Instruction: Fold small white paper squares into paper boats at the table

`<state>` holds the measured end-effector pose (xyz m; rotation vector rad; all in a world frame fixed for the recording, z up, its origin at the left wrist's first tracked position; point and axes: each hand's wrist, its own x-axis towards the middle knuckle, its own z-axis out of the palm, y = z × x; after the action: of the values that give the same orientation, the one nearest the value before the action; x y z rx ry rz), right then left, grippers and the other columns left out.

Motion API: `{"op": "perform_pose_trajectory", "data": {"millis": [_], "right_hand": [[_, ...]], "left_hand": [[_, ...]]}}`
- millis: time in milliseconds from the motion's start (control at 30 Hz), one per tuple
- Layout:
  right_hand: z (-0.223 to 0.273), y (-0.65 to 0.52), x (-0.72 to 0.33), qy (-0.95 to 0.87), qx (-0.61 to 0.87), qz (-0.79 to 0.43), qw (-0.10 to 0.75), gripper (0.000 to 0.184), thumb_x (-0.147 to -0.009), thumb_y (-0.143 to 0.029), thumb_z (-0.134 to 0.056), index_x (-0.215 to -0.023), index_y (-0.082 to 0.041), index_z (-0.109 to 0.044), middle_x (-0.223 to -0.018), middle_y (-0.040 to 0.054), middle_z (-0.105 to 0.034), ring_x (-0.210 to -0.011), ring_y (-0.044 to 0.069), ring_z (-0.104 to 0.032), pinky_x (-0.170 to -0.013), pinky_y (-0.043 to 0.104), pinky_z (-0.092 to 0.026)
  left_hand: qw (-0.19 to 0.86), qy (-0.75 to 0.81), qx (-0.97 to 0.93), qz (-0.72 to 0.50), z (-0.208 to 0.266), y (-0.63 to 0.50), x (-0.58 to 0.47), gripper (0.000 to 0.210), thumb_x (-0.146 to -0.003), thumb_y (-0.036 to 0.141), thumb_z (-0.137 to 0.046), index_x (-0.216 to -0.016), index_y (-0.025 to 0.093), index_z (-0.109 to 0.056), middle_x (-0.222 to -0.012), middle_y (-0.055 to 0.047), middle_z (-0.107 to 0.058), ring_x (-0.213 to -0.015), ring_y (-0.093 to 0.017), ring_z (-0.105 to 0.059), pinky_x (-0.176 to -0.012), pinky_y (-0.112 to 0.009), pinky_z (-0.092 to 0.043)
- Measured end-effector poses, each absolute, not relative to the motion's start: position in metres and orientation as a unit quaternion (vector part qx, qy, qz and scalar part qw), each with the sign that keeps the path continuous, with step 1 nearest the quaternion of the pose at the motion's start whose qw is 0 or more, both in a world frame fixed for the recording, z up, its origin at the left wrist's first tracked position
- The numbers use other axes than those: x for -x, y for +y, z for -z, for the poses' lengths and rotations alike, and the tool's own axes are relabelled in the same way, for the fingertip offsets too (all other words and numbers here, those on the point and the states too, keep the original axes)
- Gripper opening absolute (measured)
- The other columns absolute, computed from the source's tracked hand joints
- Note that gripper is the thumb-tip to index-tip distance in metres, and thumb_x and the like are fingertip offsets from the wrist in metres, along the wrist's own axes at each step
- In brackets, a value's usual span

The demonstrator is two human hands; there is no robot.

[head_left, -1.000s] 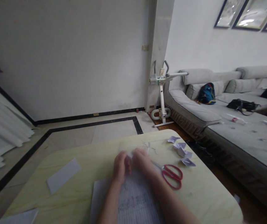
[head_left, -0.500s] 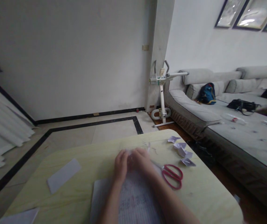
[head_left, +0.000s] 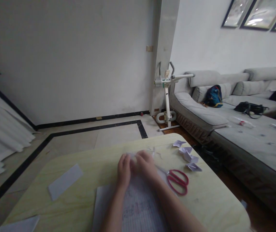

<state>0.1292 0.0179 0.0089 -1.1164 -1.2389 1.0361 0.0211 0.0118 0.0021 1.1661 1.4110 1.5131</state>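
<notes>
My left hand (head_left: 124,169) and my right hand (head_left: 145,163) come together above the top of a lined paper pad (head_left: 138,206). Both have curled fingers closed on a small piece of white paper (head_left: 131,155), mostly hidden between them. Just right of my right hand, red-handled scissors (head_left: 178,182) lie with their blades towards the pad. Thin paper scraps (head_left: 154,150) are scattered beyond that hand. Several small folded paper boats (head_left: 190,157) stand in a row near the table's right edge.
On the left of the pale wooden table (head_left: 84,187) lies a white paper rectangle (head_left: 65,181), with another paper sheet (head_left: 19,225) at the near left corner. Past the table are an exercise machine (head_left: 167,96) and a grey sofa (head_left: 239,138) holding bags.
My right hand's fingers have shifted slightly up and away from the left hand's, with the paper still between them. The scissors, boats and loose sheets stay in place.
</notes>
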Motion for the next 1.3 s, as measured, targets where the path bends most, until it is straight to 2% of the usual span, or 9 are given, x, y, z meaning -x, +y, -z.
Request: {"op": "perform_pose_trajectory", "data": {"millis": [167, 333, 533, 633, 767, 867, 1000, 1167, 1300], "right_hand": [[-0.009, 0.02, -0.131, -0.52, 0.483, -0.428, 0.56, 0.015, -0.072, -0.022, -0.053, -0.057, -0.017, -0.053, -0.053, -0.0036, -0.05, -0.054, 0.011, -0.047, -0.054, 0.022, -0.036], [-0.008, 0.022, -0.13, -0.509, 0.498, -0.426, 0.558, 0.013, -0.071, -0.02, -0.051, -0.058, -0.017, -0.052, -0.052, -0.0041, -0.048, -0.054, 0.011, -0.046, -0.053, 0.022, -0.036], [-0.012, 0.015, -0.126, -0.543, 0.514, -0.413, 0.52, 0.016, -0.073, -0.019, -0.047, -0.058, -0.018, -0.048, -0.054, -0.0036, -0.048, -0.054, 0.011, -0.045, -0.051, 0.022, -0.034], [-0.013, 0.011, -0.125, -0.581, 0.508, -0.383, 0.507, 0.017, -0.076, -0.022, -0.048, -0.06, -0.017, -0.05, -0.057, -0.0029, -0.051, -0.056, 0.011, -0.046, -0.052, 0.022, -0.034], [-0.014, 0.012, -0.127, -0.57, 0.48, -0.395, 0.538, 0.013, -0.078, -0.022, -0.047, -0.07, -0.018, -0.056, -0.067, -0.0015, -0.056, -0.066, 0.013, -0.051, -0.06, 0.023, -0.039], [-0.014, 0.015, -0.13, -0.548, 0.468, -0.416, 0.555, 0.014, -0.077, -0.025, -0.049, -0.072, -0.017, -0.06, -0.069, -0.0002, -0.058, -0.07, 0.014, -0.052, -0.065, 0.024, -0.041], [-0.013, 0.019, -0.132, -0.532, 0.477, -0.444, 0.541, 0.009, -0.071, -0.021, -0.055, -0.066, -0.016, -0.061, -0.063, -0.0003, -0.058, -0.064, 0.014, -0.053, -0.061, 0.024, -0.042], [-0.01, 0.022, -0.131, -0.513, 0.497, -0.42, 0.56, 0.011, -0.072, -0.023, -0.057, -0.063, -0.016, -0.058, -0.061, -0.0008, -0.056, -0.063, 0.013, -0.051, -0.06, 0.023, -0.041], [-0.012, 0.017, -0.13, -0.552, 0.494, -0.41, 0.533, 0.014, -0.076, -0.026, -0.055, -0.066, -0.016, -0.059, -0.062, -0.0009, -0.056, -0.062, 0.013, -0.05, -0.058, 0.023, -0.039]], "left_hand": [[0.389, 0.537, -0.477, -0.577, -0.001, 0.011, -0.021, 0.023, -0.079, 0.038, -0.05, -0.066, 0.019, -0.051, -0.059, 0.003, -0.05, -0.057, -0.013, -0.05, -0.055, -0.022, -0.041], [0.386, 0.534, -0.499, -0.564, 0.001, 0.01, -0.021, 0.022, -0.078, 0.038, -0.053, -0.069, 0.018, -0.054, -0.062, 0.003, -0.052, -0.06, -0.013, -0.05, -0.057, -0.021, -0.041], [0.429, 0.541, -0.44, -0.574, 0.001, 0.012, -0.021, 0.021, -0.076, 0.038, -0.054, -0.073, 0.017, -0.057, -0.067, 0.001, -0.058, -0.064, -0.014, -0.055, -0.058, -0.022, -0.043], [0.434, 0.536, -0.429, -0.584, 0.0, 0.013, -0.018, 0.018, -0.075, 0.035, -0.055, -0.071, 0.017, -0.055, -0.066, 0.001, -0.057, -0.064, -0.014, -0.054, -0.059, -0.022, -0.043], [0.425, 0.523, -0.462, -0.576, 0.0, 0.012, -0.015, 0.017, -0.074, 0.031, -0.054, -0.063, 0.018, -0.051, -0.06, 0.003, -0.052, -0.061, -0.013, -0.052, -0.057, -0.021, -0.043], [0.43, 0.505, -0.522, -0.536, -0.001, 0.008, -0.016, 0.016, -0.074, 0.031, -0.054, -0.067, 0.017, -0.057, -0.065, 0.001, -0.058, -0.065, -0.015, -0.056, -0.06, -0.023, -0.044], [0.424, 0.492, -0.582, -0.49, -0.001, 0.005, -0.021, 0.019, -0.074, 0.031, -0.055, -0.081, 0.015, -0.064, -0.077, -0.004, -0.066, -0.077, -0.02, -0.06, -0.068, -0.026, -0.046], [0.373, 0.549, -0.522, -0.536, -0.001, 0.009, -0.019, 0.024, -0.076, 0.038, -0.055, -0.07, 0.016, -0.06, -0.064, -0.001, -0.061, -0.062, -0.016, -0.057, -0.056, -0.024, -0.044], [0.359, 0.553, -0.483, -0.576, -0.004, 0.012, -0.016, 0.025, -0.073, 0.04, -0.058, -0.073, 0.016, -0.061, -0.066, -0.002, -0.063, -0.062, -0.016, -0.059, -0.056, -0.024, -0.046]]}}
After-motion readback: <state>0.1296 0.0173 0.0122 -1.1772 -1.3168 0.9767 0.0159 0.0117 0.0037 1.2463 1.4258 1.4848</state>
